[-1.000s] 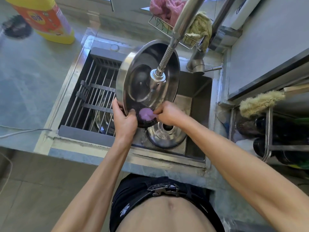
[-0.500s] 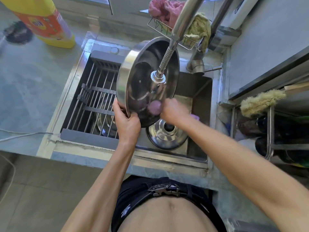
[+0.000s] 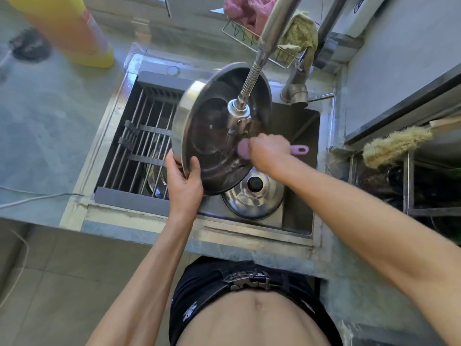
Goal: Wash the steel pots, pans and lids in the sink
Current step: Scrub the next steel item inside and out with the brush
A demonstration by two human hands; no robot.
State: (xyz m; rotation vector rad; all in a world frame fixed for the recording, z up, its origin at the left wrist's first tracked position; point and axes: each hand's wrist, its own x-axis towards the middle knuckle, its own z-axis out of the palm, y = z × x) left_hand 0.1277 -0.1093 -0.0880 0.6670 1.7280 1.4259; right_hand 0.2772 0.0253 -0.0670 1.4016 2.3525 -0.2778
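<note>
A round steel pan is tilted on edge over the sink, its inside facing me. My left hand grips its lower rim. My right hand holds a pink scrub brush, whose head presses against the pan's inner wall while the handle end sticks out to the right. The flexible faucet head hangs in front of the pan. A steel lid with a black knob lies in the basin below. Another steel piece shows under the rack.
A bar drying rack covers the sink's left half. A yellow-orange detergent bottle stands on the counter at back left. A wire basket with pink and green cloths hangs behind the faucet. A bristle brush lies on the right shelf.
My right hand has moved the pink brush from the pan's lower inside up and to the right. The pan has tipped a little more upright in my left hand.
</note>
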